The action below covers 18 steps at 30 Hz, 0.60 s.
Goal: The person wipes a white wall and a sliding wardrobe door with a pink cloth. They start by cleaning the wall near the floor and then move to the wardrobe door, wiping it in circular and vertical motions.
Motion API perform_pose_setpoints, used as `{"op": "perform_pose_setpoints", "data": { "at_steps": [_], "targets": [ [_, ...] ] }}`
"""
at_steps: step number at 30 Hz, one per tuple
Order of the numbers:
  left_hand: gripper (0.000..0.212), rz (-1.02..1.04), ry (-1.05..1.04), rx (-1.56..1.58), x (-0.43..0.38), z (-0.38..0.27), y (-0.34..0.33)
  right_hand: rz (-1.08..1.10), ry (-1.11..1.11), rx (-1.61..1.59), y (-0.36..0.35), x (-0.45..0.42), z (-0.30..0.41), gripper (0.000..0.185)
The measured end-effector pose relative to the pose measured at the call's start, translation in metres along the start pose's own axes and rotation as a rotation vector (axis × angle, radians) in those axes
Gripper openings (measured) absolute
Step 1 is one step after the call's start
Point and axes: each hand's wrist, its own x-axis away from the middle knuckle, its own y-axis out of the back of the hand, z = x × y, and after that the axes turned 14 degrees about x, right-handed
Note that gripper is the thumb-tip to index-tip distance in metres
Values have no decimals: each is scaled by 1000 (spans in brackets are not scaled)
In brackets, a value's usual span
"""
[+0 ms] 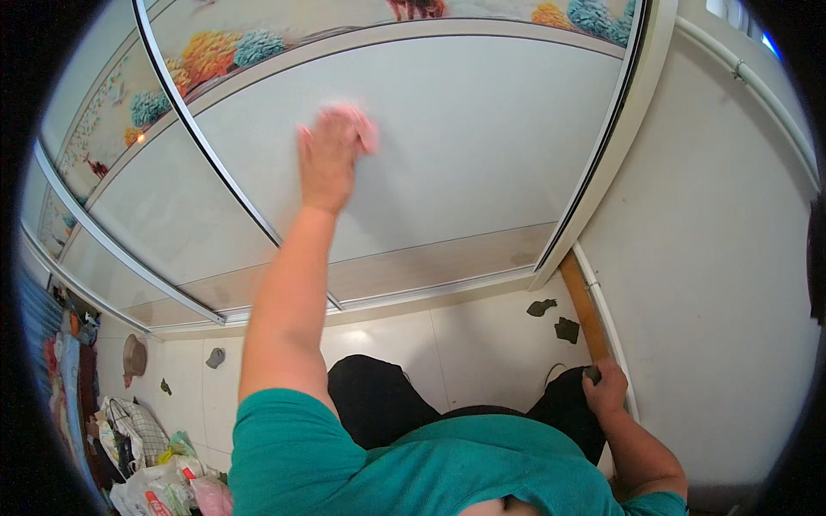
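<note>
My left hand is stretched forward, pressing a pink cloth to the white lower panel of a sliding wardrobe door. Both hand and cloth are slightly blurred. Above that panel runs a band printed with orange and blue trees. Low on the right, beside my knee in black trousers, my right hand is closed around a small dark greenish item. Most of that item is hidden by the fingers, so I cannot tell what it is.
Crumpled dark cloth pieces lie on the tiled floor by the right wall, where a white pipe runs. Leftward are a grey crumpled piece, a brown round object and plastic bags.
</note>
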Motion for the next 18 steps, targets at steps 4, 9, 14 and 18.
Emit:
{"op": "perform_pose_setpoints", "data": {
  "at_steps": [4,9,14,18],
  "targets": [
    [48,409,-120,54,146,3,-29,-43,4,-82,-3,3,-4,20],
    [45,514,0,-52,179,9,-10,-48,-22,-44,5,4,-2,19],
    [64,195,71,-217,67,51,45,-29,-10,-25,3,2,2,17],
    [54,-257,79,-330,-48,80,89,-28,-23,-1,6,4,2,17]
  ]
}}
